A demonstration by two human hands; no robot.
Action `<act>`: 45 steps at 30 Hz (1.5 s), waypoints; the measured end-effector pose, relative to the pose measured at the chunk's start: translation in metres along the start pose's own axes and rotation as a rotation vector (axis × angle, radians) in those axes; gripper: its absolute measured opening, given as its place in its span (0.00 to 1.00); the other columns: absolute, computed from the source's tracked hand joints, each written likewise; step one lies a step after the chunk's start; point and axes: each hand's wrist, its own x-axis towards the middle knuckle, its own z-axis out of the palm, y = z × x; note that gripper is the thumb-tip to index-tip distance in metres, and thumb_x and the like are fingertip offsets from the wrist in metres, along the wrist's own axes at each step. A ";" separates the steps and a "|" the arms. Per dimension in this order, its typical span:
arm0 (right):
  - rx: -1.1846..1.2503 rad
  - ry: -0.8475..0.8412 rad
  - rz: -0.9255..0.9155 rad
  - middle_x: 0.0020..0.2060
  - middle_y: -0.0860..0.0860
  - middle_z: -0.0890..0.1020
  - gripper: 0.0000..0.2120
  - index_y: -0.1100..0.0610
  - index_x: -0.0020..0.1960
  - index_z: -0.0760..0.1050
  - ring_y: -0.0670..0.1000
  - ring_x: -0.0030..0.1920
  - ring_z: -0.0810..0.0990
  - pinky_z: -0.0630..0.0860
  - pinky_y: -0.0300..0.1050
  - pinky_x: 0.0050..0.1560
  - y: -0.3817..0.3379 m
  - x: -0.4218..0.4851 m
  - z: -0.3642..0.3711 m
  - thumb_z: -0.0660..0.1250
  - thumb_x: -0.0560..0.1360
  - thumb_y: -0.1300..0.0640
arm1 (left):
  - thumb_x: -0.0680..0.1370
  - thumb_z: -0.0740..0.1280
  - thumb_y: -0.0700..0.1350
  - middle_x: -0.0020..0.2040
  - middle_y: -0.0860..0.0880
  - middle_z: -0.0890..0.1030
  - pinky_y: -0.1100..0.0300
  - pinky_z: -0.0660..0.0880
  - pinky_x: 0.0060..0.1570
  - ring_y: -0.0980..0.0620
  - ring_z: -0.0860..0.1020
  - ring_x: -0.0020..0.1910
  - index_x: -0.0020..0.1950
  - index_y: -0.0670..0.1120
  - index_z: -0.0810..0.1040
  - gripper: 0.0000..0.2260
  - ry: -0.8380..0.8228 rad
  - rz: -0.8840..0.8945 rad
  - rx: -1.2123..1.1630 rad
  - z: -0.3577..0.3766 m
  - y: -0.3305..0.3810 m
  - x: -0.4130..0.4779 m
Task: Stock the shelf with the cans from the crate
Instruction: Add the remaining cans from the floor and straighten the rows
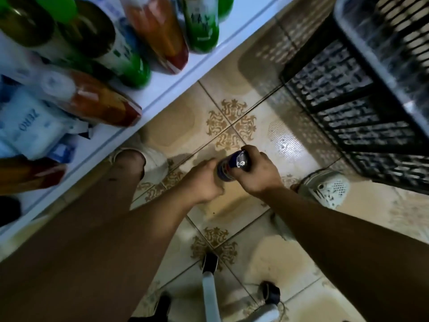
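A dark blue can with a silver top hangs over the tiled floor, held between both hands. My right hand grips its upper end, fingers curled round the rim. My left hand wraps the lower part of the same can. The black slatted crate stands on the floor at the upper right; its inside is blurred. The white shelf runs along the left, carrying green, orange and blue-white cans and bottles.
Green cans and orange bottles crowd the shelf board, with a blue-white "ZERO" pack at far left. My feet in pale shoes stand on the patterned tiles. White stool legs rise from the floor below my arms.
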 end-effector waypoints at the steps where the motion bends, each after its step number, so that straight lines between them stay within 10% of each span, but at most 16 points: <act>1: 0.067 0.023 0.006 0.59 0.54 0.75 0.31 0.47 0.70 0.64 0.57 0.57 0.75 0.72 0.45 0.54 -0.005 -0.007 -0.010 0.70 0.70 0.45 | 0.69 0.74 0.43 0.68 0.48 0.70 0.55 0.70 0.62 0.45 0.71 0.66 0.74 0.49 0.62 0.37 0.017 0.013 -0.004 -0.006 0.009 -0.008; 8: 0.443 0.206 -0.171 0.59 0.46 0.73 0.30 0.47 0.72 0.65 0.47 0.59 0.72 0.69 0.40 0.56 -0.075 -0.095 -0.089 0.69 0.72 0.50 | 0.65 0.77 0.44 0.62 0.51 0.75 0.60 0.71 0.55 0.51 0.74 0.58 0.69 0.51 0.67 0.35 0.262 0.255 -0.057 -0.064 0.076 -0.105; 14: 0.712 0.342 -0.415 0.63 0.52 0.74 0.29 0.45 0.66 0.66 0.54 0.59 0.78 0.77 0.57 0.59 -0.161 -0.193 -0.147 0.67 0.66 0.49 | 0.66 0.78 0.44 0.66 0.50 0.72 0.61 0.67 0.62 0.52 0.71 0.65 0.75 0.47 0.60 0.42 0.457 0.438 -0.104 -0.120 0.116 -0.228; 19: 0.871 0.364 -0.633 0.56 0.52 0.79 0.25 0.50 0.63 0.70 0.53 0.54 0.80 0.79 0.57 0.56 -0.244 -0.281 -0.180 0.65 0.66 0.50 | 0.70 0.75 0.37 0.57 0.53 0.71 0.79 0.67 0.39 0.68 0.74 0.45 0.73 0.43 0.62 0.35 0.621 0.590 -0.175 -0.161 0.137 -0.348; 26: 0.950 0.317 -0.820 0.52 0.53 0.80 0.24 0.52 0.61 0.72 0.51 0.48 0.80 0.80 0.50 0.50 -0.345 -0.381 -0.182 0.69 0.67 0.48 | 0.70 0.74 0.36 0.58 0.51 0.75 0.79 0.69 0.42 0.63 0.75 0.47 0.70 0.44 0.65 0.31 0.863 0.690 -0.291 -0.189 0.117 -0.476; 30: 0.863 0.264 -0.899 0.53 0.53 0.80 0.25 0.54 0.62 0.72 0.51 0.49 0.81 0.81 0.51 0.50 -0.388 -0.419 -0.163 0.71 0.68 0.46 | 0.70 0.75 0.44 0.58 0.52 0.76 0.64 0.71 0.52 0.56 0.75 0.53 0.67 0.51 0.67 0.29 0.983 0.673 -0.307 -0.196 0.087 -0.523; 38: 0.667 0.140 -1.039 0.49 0.51 0.82 0.19 0.57 0.59 0.75 0.50 0.46 0.82 0.79 0.44 0.43 -0.457 -0.444 -0.108 0.70 0.73 0.49 | 0.73 0.72 0.47 0.58 0.53 0.77 0.67 0.71 0.47 0.61 0.75 0.50 0.70 0.51 0.65 0.28 1.072 0.580 -0.397 -0.212 0.024 -0.568; 45: 0.520 0.039 -1.055 0.55 0.50 0.77 0.25 0.54 0.67 0.69 0.51 0.53 0.78 0.75 0.45 0.50 -0.510 -0.423 -0.062 0.71 0.73 0.51 | 0.74 0.68 0.59 0.73 0.48 0.67 0.57 0.67 0.65 0.50 0.68 0.69 0.76 0.50 0.60 0.34 1.134 0.083 0.005 -0.254 -0.070 -0.578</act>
